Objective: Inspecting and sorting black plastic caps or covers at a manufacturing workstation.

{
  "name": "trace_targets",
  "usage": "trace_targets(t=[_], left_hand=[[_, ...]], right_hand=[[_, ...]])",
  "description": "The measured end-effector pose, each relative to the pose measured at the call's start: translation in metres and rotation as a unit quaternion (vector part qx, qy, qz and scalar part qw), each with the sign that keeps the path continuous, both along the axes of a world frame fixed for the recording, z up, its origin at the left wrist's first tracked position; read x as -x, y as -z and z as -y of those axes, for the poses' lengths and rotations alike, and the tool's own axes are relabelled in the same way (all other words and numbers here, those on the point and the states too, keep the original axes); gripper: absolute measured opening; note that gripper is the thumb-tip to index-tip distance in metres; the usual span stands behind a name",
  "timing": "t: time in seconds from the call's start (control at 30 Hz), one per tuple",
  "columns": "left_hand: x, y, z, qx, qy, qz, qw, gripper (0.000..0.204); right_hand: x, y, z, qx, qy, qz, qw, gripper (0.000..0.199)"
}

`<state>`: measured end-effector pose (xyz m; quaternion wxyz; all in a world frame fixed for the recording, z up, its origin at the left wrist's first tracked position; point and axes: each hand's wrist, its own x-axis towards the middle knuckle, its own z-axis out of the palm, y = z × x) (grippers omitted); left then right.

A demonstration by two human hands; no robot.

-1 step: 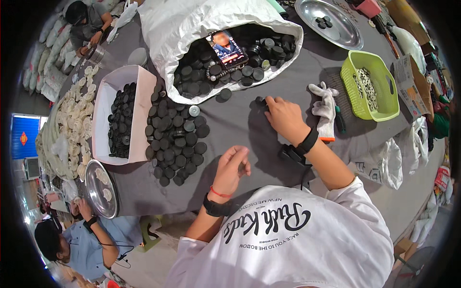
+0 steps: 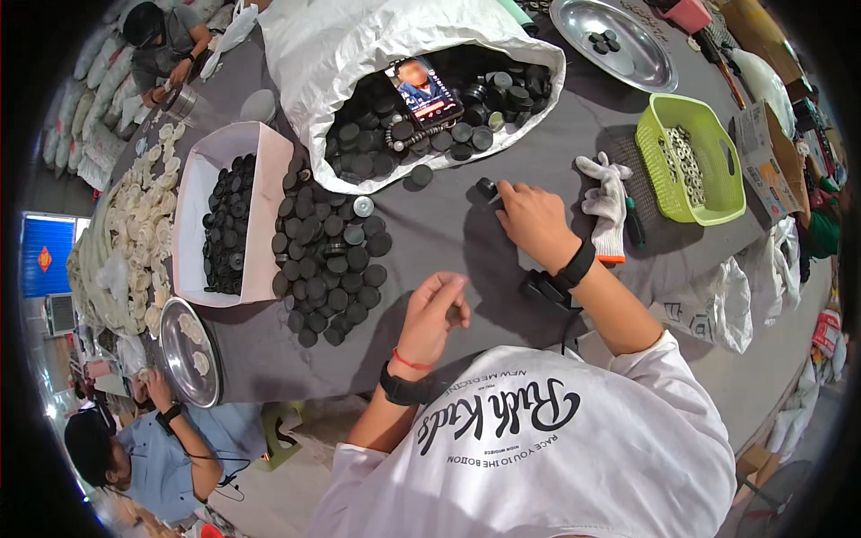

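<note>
My right hand (image 2: 538, 221) is over the grey tabletop, fingers bent down and closed at the edge of a small black round cap (image 2: 487, 187). The cap looks tilted, and its far side sticks out past my fingertips. Nearer to me, my left hand (image 2: 434, 309) hovers with loosely curled fingers apart and nothing visible in them. Left of it lies a pile of black round caps (image 2: 327, 269). A single black cap (image 2: 419, 176) rests before the mouth of a white woven sack (image 2: 314, 117) full of similar caps.
A phone (image 2: 423, 94) lies on the sack's caps. Leftward stands a pink-white box (image 2: 269, 211) of black parts. On the right are a white glove (image 2: 606, 202), a green-handled tool (image 2: 635, 224) and a green basket (image 2: 647, 148) of rings. A metal dish (image 2: 646, 81) sits far right; two people work leftward.
The black cap at my right fingertips has tilted and shifted slightly, showing more of its rim. My left hand has barely moved.
</note>
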<state>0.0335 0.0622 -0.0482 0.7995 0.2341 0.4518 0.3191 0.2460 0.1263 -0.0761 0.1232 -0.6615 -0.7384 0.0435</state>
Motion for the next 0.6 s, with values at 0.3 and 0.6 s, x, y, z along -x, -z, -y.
trace_targets(t=[0.3, 0.6], left_hand=[[0.000, -0.014, 0.011, -0.051, 0.034, -0.001, 0.998, 0.026], [-0.013, -0.027, 0.016, -0.102, 0.084, 0.049, 0.990, 0.033]], right_hand=[[0.012, -0.063, 0.065, 0.002, -0.103, -0.368, 0.924, 0.039], [0.021, -0.048, 0.100, 0.078, -0.125, -0.643, 0.751, 0.039]])
